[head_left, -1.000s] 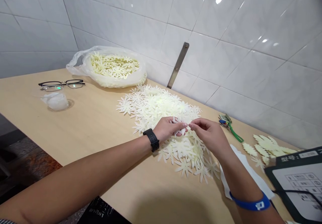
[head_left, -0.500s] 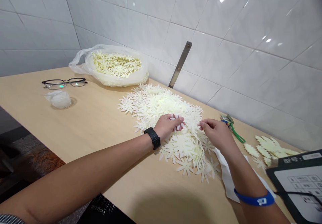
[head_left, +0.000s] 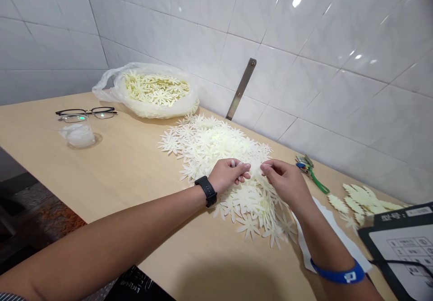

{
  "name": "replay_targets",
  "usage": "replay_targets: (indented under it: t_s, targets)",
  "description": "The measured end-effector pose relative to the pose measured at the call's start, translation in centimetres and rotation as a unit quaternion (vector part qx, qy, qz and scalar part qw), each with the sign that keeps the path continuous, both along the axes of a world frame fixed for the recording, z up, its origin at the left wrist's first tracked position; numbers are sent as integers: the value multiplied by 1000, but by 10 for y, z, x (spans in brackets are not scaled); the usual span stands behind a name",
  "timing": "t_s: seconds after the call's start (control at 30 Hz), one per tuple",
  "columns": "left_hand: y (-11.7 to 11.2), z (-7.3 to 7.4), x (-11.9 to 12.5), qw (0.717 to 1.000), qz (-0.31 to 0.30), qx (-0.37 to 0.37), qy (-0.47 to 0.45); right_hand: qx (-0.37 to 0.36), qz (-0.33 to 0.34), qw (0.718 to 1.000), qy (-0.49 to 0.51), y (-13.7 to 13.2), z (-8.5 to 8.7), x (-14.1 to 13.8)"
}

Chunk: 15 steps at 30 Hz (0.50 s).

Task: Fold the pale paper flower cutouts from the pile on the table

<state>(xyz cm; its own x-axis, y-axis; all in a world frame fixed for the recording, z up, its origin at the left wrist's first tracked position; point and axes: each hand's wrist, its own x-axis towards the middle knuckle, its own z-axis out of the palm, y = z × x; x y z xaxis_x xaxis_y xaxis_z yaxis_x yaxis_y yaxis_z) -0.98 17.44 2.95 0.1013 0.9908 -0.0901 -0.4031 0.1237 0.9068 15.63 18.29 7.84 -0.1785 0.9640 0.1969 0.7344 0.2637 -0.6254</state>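
Note:
A wide heap of pale, flower-shaped cutouts (head_left: 216,141) with pointed petals lies on the table (head_left: 125,166). Over its near side, my left hand (head_left: 227,174) is closed on a white flower cutout (head_left: 233,163); bits of its petals show between the fingers. Just to the right, my right hand (head_left: 286,179) pinches thumb against forefinger, the other fingers curled. Whatever sits in that pinch is too small and pale to make out against the heap. A short gap separates the two hands.
Behind the heap stands a plastic bag (head_left: 149,111) filled with more cutouts. Glasses (head_left: 86,112) and a small clear container (head_left: 79,135) lie left. To the right are keys with a green strap (head_left: 318,180), thicker yellowish pieces (head_left: 363,197), white paper (head_left: 304,242) and a dark-framed panel (head_left: 382,233).
My right hand has moved left, closer to my left hand. The flower cutout in my left hand shows less between the fingers than before. The heap looks the same.

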Motion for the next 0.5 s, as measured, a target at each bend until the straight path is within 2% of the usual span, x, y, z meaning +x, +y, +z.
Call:
replay_targets:
  t_s: [0.07, 0.17, 0.23, 0.33, 0.4, 0.5]
  targets:
    - [2, 0, 0, 1000, 20, -10, -19, 17, -30, 998, -46, 8, -5, 8]
    - [2, 1, 2, 998, 30, -16, -53, 88, -72, 985, -126, 14, -7, 14]
    - [1, 3, 3, 997, 18, -19, -74, 119, -80, 982, -120, 10, -3, 9]
    - [-2, 4, 3, 998, -13, -21, -63, 60, -17, 997, -40, -2, 5, -4]
    - [-3, 4, 2, 1000, -24, -8, -14, 6, 41, 999, -10, -9, 7, -10]
    - [-4, 5, 1, 996, 12, 17, 88, -5, 51, 998, -23, -9, 2, -9]
